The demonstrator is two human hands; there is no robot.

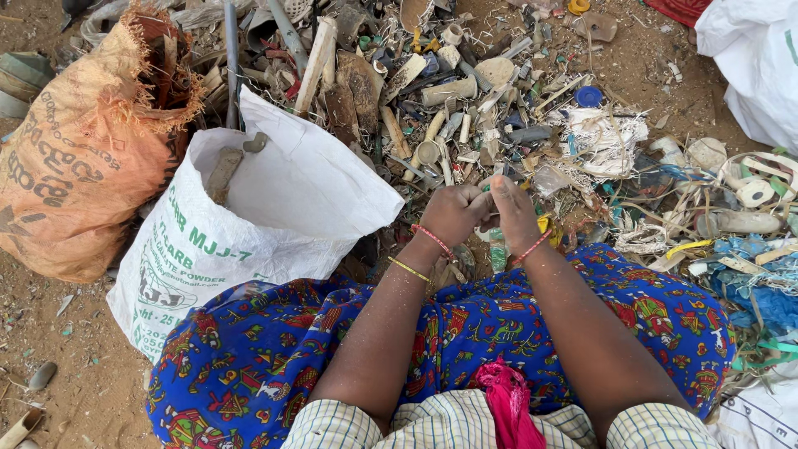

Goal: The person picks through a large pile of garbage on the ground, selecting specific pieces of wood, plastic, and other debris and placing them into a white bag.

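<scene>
- Fingers of both hands pinched together over the lap; something small sits between them, too hidden to make out its kind or colour.
- Left hand (453, 214) curled into a loose fist, knuckles up, fingertips meeting those of the right hand (513, 212), whose thumb points upward.
- Red thread bracelets on both wrists; a thin yellow bangle lower on the left forearm.
- The held bit is just above the near edge of the blue patterned skirt (274, 357), between the hands and the scrap pile (465, 91).
- Scrap pile, beyond the skirt: dusty broken plastic, pale tubes, caps, strips, a blue lid, tangled white netting, all on bare dirt.
- White woven sack (274, 199), touching the skirt's left side: mouth open, green print on its face, a few grey pieces lying inside.
- Orange woven sack (79, 158), left of the white sack: frayed rim, slumped.
- Another white bag (752, 58), far beyond the skirt's right side, at the frame corner.
- Pink cloth knot (507, 403) at the waist, on the skirt's near side.
</scene>
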